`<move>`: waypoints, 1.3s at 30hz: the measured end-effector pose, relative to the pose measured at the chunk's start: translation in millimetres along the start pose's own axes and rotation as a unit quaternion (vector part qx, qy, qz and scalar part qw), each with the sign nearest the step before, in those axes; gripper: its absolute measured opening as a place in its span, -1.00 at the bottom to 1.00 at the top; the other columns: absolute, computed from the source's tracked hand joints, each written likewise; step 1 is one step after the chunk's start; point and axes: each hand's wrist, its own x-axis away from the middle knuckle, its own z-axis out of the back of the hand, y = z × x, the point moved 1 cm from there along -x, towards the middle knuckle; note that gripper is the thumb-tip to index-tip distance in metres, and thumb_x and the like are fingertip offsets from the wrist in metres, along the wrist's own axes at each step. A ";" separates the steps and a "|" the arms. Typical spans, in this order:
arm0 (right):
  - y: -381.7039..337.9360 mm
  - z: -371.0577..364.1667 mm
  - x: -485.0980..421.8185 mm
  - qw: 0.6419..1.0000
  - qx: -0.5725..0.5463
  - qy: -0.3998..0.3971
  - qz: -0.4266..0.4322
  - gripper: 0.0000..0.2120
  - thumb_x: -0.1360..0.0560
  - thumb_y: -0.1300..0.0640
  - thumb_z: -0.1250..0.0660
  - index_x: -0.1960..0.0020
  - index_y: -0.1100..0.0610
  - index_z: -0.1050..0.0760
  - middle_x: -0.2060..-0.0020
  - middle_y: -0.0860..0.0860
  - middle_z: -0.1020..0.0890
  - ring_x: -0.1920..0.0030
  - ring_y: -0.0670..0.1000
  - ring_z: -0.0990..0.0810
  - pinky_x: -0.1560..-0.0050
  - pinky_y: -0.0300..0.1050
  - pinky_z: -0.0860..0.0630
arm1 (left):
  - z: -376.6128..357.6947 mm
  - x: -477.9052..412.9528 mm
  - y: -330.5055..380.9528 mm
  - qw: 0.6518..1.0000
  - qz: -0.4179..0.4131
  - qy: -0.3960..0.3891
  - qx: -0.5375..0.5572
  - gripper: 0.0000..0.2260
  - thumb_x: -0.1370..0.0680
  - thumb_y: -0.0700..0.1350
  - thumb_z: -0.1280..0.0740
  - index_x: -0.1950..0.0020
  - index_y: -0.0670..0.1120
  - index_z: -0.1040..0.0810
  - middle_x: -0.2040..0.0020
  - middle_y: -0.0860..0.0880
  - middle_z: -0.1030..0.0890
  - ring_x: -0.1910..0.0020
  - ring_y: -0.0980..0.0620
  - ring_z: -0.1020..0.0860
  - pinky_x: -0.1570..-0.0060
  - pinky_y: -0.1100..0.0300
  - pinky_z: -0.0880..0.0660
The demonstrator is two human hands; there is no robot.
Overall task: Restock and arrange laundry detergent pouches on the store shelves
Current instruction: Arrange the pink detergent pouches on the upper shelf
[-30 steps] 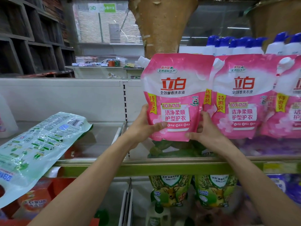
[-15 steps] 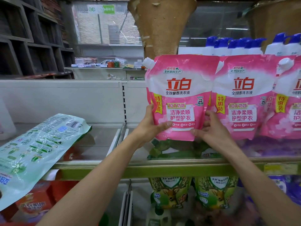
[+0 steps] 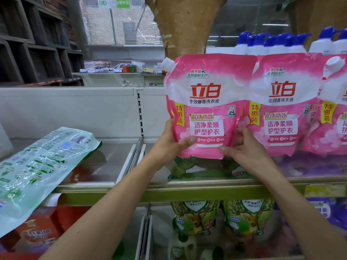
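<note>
A pink detergent pouch [image 3: 206, 102] with a white spout cap stands upright just above the glass shelf [image 3: 116, 162]. My left hand [image 3: 172, 143] grips its lower left edge, thumb across the front. My right hand [image 3: 242, 149] grips its lower right corner. Its right side overlaps a second pink pouch [image 3: 281, 104] standing on the same shelf, and a third pink pouch [image 3: 336, 109] shows at the right edge.
A pale green pouch [image 3: 37, 166] lies tilted over the shelf's front edge at left. Green deer-print pouches [image 3: 195, 216] stand on the shelf below. White bottles with blue caps [image 3: 272, 44] line up behind the pink row. Red boxes [image 3: 37, 231] sit at lower left.
Both hands have carried the pink pouch to the right, so it now overlaps the neighbouring pink pouch and stands straighter.
</note>
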 end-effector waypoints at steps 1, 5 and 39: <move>-0.5 -0.1 0.3 1.000 0.003 -0.004 -0.002 -0.52 -0.50 0.03 -0.47 -0.28 -0.04 -0.28 0.01 -0.16 -0.58 0.07 -0.19 -0.57 -0.02 -0.09 -0.51 | -0.2 0.4 0.4 1.000 -0.002 -0.001 -0.002 -0.39 -0.56 -0.07 -0.43 -0.51 0.02 -0.18 -0.24 0.08 -0.59 -0.10 0.09 -0.64 0.07 0.15 -0.68; -0.6 -0.7 1.6 1.000 0.009 -0.018 -0.013 -0.49 -0.50 0.01 -0.47 -0.35 0.02 -0.31 0.02 -0.15 -0.60 0.06 -0.16 -0.60 -0.13 0.03 -0.57 | -0.7 2.7 -0.4 1.000 -0.007 0.005 -0.022 -0.37 -0.58 -0.05 -0.42 -0.53 0.02 -0.14 -0.24 0.10 -0.58 -0.11 0.10 -0.64 0.04 0.14 -0.67; 5.4 1.6 4.0 0.999 -0.036 -0.008 -0.020 -0.54 -0.49 0.00 -0.48 -0.29 -0.04 -0.35 0.03 -0.09 -0.63 0.02 -0.07 -0.64 -0.16 0.11 -0.59 | 3.6 17.1 1.1 0.990 -0.063 0.061 -0.109 -0.54 -0.66 0.20 -0.15 -0.48 0.00 -0.29 -0.06 0.23 -0.58 0.03 0.31 -0.60 0.02 0.21 -0.62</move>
